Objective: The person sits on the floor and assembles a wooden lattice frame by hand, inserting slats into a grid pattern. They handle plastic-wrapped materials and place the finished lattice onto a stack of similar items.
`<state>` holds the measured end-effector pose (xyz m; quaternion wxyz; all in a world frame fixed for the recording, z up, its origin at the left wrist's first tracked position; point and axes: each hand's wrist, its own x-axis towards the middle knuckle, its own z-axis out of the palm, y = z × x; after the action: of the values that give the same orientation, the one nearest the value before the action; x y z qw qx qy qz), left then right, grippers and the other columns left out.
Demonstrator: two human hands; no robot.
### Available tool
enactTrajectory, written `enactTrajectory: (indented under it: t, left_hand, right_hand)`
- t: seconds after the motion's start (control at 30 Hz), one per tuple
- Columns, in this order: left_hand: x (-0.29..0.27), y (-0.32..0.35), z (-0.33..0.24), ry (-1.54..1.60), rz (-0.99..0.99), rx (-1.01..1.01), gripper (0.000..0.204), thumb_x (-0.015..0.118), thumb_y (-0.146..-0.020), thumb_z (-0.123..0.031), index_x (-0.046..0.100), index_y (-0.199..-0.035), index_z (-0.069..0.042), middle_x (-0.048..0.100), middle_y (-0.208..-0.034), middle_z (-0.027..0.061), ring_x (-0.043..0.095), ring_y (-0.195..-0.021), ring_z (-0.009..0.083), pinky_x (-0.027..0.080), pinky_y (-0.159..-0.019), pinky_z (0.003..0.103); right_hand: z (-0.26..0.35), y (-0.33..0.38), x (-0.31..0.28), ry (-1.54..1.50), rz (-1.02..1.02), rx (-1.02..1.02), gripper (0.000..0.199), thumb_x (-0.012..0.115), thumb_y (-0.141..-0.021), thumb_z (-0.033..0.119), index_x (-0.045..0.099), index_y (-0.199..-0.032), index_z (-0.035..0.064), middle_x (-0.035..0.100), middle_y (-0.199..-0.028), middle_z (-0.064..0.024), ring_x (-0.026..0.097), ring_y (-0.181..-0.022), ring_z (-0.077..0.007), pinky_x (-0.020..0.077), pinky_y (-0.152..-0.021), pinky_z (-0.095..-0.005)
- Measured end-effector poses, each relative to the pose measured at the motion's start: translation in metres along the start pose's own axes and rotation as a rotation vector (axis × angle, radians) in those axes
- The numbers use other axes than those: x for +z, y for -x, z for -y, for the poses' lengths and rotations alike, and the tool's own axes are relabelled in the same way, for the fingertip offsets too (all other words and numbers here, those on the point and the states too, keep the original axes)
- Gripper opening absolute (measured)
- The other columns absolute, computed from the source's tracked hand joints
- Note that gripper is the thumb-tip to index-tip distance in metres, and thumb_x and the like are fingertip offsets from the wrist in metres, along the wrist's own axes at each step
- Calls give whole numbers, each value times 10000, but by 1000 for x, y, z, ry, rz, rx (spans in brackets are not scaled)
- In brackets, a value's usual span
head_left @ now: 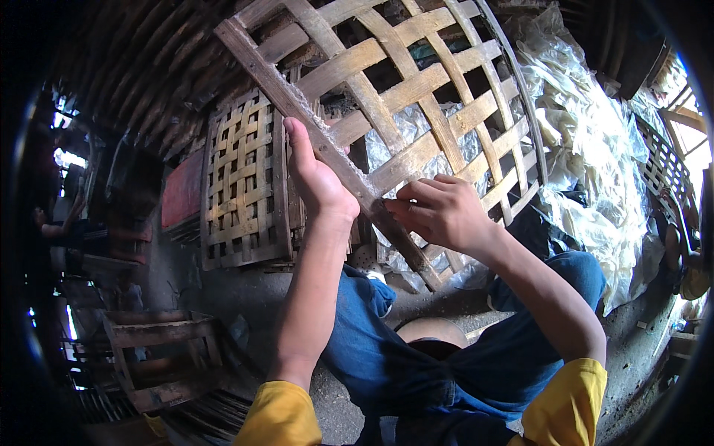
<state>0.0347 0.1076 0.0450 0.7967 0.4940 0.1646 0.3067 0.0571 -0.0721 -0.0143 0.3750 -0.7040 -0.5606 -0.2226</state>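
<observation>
A large woven bamboo lattice tray (416, 97) stands tilted in front of me, its wooden frame edge running diagonally from upper left to lower right. My left hand (316, 178) grips that frame edge from the left side, thumb pointing up along it. Just to the right, my right hand (440, 212) has its fingers curled against the same edge lower down, pinching at it. I cannot tell if anything small sits in those fingers. My knees in blue trousers are below the tray.
A smaller woven tray (242, 186) leans upright behind on the left. Crumpled clear plastic sheeting (595, 149) is piled at the right. A wooden crate (160, 357) sits low left, and a round stool top (431, 334) shows between my legs. A person sits at far left.
</observation>
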Motion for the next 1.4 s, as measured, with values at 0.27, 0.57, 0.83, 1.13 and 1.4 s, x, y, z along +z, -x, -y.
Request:
enactTrajectory:
  t: [0.27,0.57,0.83,1.13,1.4]
  left_hand:
    - [-3,0,4,-40,81,16,582,526,-953,-644,574,-1150,-99,582,-970,24,510,-849,138,415,-777,303]
    - [11,6,8,-47,51,29,577,531,-954,-635,572,-1195,-112,588,-1025,27,529,-900,134,418,-785,308]
    - [-4,-13,2,45,-64,41,612,529,-943,-659,559,-1219,-114,591,-1075,34,538,-951,149,415,-813,308]
    - [-8,-13,0,-30,-49,90,680,502,-944,-680,512,-1319,-113,562,-1159,50,506,-1079,168,379,-933,346]
    - [-6,-9,3,-52,18,50,634,523,-938,-673,560,-1230,-111,567,-1073,31,505,-941,161,405,-839,324]
  right_hand:
    - [-4,-5,1,89,-19,-107,84,708,-762,156,677,-828,114,583,-878,20,559,-626,-153,472,-568,-310]
    - [-14,-10,-8,67,-15,51,219,745,-691,209,601,-843,143,534,-835,-27,567,-644,-219,477,-569,-349]
    - [-93,32,-143,-28,-254,721,263,476,-905,209,652,-913,13,661,-914,-73,613,-767,-195,486,-742,-331]
    - [-126,65,-172,358,-107,869,230,554,-908,142,750,-1026,110,738,-988,-88,712,-894,-263,541,-800,-373]
    - [-123,48,-156,417,-352,934,230,614,-948,205,715,-1143,139,739,-985,-119,716,-909,-247,533,-816,-361]
